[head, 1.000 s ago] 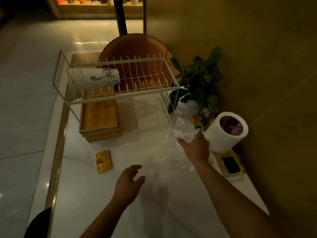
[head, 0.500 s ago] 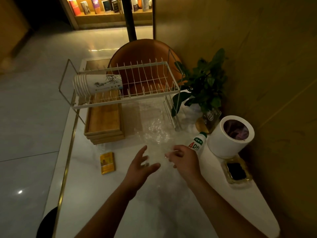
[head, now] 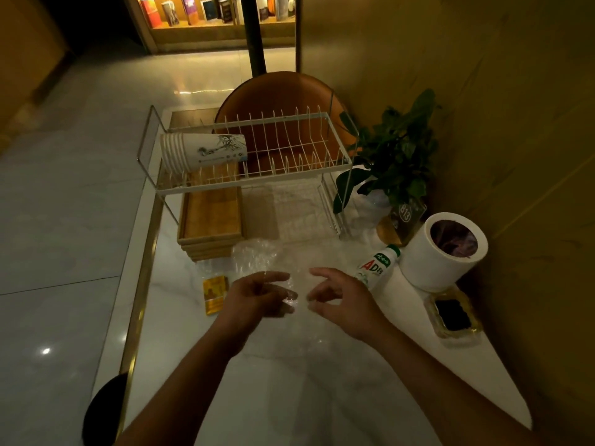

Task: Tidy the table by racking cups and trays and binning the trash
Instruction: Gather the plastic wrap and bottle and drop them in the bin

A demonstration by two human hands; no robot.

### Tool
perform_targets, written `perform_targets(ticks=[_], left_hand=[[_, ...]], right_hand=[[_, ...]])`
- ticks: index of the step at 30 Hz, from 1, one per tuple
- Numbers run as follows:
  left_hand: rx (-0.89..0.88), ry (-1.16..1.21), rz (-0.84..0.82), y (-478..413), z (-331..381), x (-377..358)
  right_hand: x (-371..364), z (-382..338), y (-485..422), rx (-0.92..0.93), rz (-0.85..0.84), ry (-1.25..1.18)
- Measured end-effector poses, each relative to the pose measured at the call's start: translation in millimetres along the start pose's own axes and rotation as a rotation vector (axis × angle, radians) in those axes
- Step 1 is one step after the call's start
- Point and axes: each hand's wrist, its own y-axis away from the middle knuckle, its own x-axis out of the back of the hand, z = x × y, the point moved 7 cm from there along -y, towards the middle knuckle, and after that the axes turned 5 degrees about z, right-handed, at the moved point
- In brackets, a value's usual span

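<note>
A crumpled sheet of clear plastic wrap (head: 254,257) lies on the white marble table (head: 289,381), in front of the wooden trays. My left hand (head: 254,300) pinches its near edge. My right hand (head: 344,300) hovers just to the right with its fingers curled and apart, holding nothing. A stack of paper cups (head: 203,152) lies on its side in the white wire rack (head: 335,157). Beneath the rack's left end sits a stack of wooden trays (head: 211,220). The white bin (head: 441,262), lined in purple, stands at the right.
A small AD drink bottle (head: 376,267) lies against the bin. A yellow packet (head: 215,294) rests left of my left hand. A glass ashtray (head: 452,313) sits near the right edge, with a potted plant (head: 396,152) and a table sign behind the bin. An orange chair (head: 277,91) stands beyond the rack.
My right hand pulled the plastic wrap from beside the bin toward the middle, uncovering the bottle. My left hand came up and closed on the wrap; the right hand's fingers opened.
</note>
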Motion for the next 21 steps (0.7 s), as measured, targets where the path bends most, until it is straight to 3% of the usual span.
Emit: perform_targets(ticks=[3, 7, 10, 12, 14, 16, 19, 21], left_hand=[[-0.038, -0.083, 0.076, 3.0, 6.0, 20.0], [-0.062, -0.080, 0.026, 10.9, 12.1, 19.9], [-0.080, -0.113, 0.000, 11.5, 20.4, 23.0], [-0.063, -0.182, 0.094, 10.0, 21.2, 33.8], [-0.082, -0.362, 0.296, 12.6, 23.5, 51.5], [-0.265, -0.624, 0.421, 17.4, 37.2, 62.2], [-0.589, -0.986, 0.101, 11.6, 53.4, 43.4], [-0.665, -1.169, -0.090, 1.8, 56.5, 30.7]], right_hand=[[-3.8, -2.1, 0.5, -0.006, 0.051, -0.075], [-33.3, -13.6, -1.8, 0.077, -0.199, 0.094], [-42.9, -19.9, -6.7, 0.100, -0.171, 0.140], [-44.0, -20.7, -10.4, 0.107, -0.086, 0.112], [-39.3, -22.6, -13.4, 0.086, -0.012, 0.059], [-36.1, -27.8, -14.1, 0.073, -0.069, 0.077], [-37.7, -39.3, -12.3, 0.103, -0.284, 0.155], [-33.5, -46.9, -13.3, 0.130, -0.319, 0.178]])
